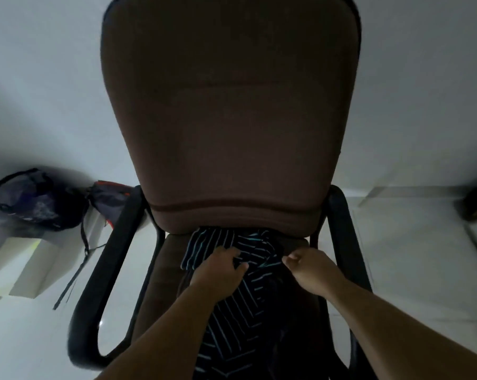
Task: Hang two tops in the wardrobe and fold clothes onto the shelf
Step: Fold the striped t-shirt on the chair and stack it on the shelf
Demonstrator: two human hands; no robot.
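A dark top with thin pale stripes (pixel 231 319) lies crumpled on the seat of a brown office chair (pixel 229 119), right in front of me. My left hand (pixel 220 272) lies on the upper part of the top, fingers curled into the fabric and gripping it. My right hand (pixel 311 270) is at the top's right edge near the seat back, thumb and fingers pinching the cloth there. Both forearms reach in from the bottom of the view. The room is dim and the lower part of the top fades into shadow.
The chair has black armrests at left (pixel 105 267) and right (pixel 346 237). A dark backpack (pixel 37 198) and a grey bag with red trim (pixel 110 198) sit against the left wall, above a pale box (pixel 26 267). The floor is light tile (pixel 412 256).
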